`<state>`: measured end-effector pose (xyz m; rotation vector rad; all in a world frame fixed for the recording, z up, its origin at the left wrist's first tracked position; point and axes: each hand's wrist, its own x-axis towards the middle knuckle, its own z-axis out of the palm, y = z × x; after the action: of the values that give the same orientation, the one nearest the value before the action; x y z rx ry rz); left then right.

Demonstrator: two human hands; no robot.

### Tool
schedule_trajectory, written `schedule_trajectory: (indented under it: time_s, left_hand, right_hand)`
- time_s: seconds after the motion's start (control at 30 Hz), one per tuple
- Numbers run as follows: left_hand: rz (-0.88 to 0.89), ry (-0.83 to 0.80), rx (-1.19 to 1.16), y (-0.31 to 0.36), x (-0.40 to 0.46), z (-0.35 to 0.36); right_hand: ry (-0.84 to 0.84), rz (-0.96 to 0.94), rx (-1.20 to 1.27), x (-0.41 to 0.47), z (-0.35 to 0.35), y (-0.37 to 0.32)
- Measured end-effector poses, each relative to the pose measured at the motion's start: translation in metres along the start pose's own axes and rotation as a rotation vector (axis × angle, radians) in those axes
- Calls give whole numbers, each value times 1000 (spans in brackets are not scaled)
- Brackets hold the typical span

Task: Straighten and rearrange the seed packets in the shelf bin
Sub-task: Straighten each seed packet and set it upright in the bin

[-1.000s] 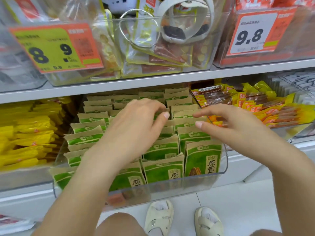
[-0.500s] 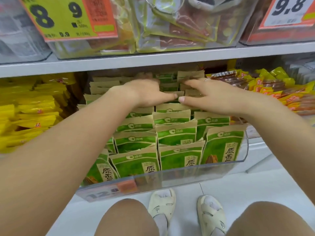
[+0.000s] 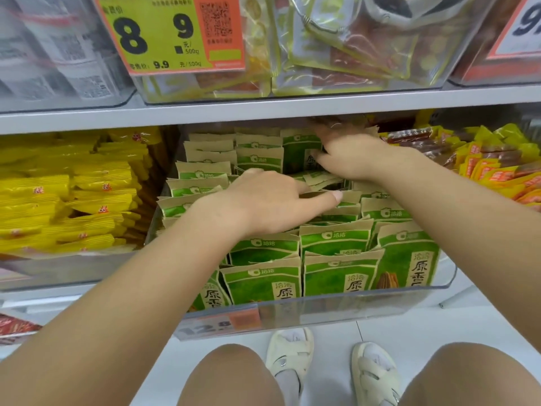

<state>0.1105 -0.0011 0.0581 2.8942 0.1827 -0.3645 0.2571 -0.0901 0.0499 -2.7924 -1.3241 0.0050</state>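
A grey metal shelf (image 3: 263, 108) runs across the view, with clear bins of bagged goods above it and a yellow-and-orange price tag (image 3: 172, 33) hung on one. Below it stands a pale floor (image 3: 380, 326), where the person's cream sandals (image 3: 333, 364) show. On the lower level sits the clear shelf bin (image 3: 336, 309), filled with rows of upright green seed packets (image 3: 333, 244); yellow packets (image 3: 67, 197) fill the bin to its left, yellow-and-red ones (image 3: 497, 162) to its right. The left hand (image 3: 269, 200) lies over the middle rows, fingers stretched out and relaxed on the packet tops. The right hand (image 3: 348, 153) reaches to the back of the bin, its thumb against a raised packet (image 3: 298, 150); its fingers are hidden under the shelf, so whether it grips the packet cannot be told.
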Motion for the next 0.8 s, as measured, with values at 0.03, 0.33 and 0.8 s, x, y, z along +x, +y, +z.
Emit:
schedule_trajectory:
  time_s: [0.03, 0.33, 0.8]
  left_hand:
    - [4, -4, 0, 0, 0, 0]
    - [32, -49, -21, 0, -11, 2]
    - [-40, -42, 22, 5, -9, -1]
  right_hand:
    - [-3, 20, -45, 2, 1, -2]
    - [116, 24, -342, 4, 7, -4]
    - [381, -178, -91, -74, -29, 2]
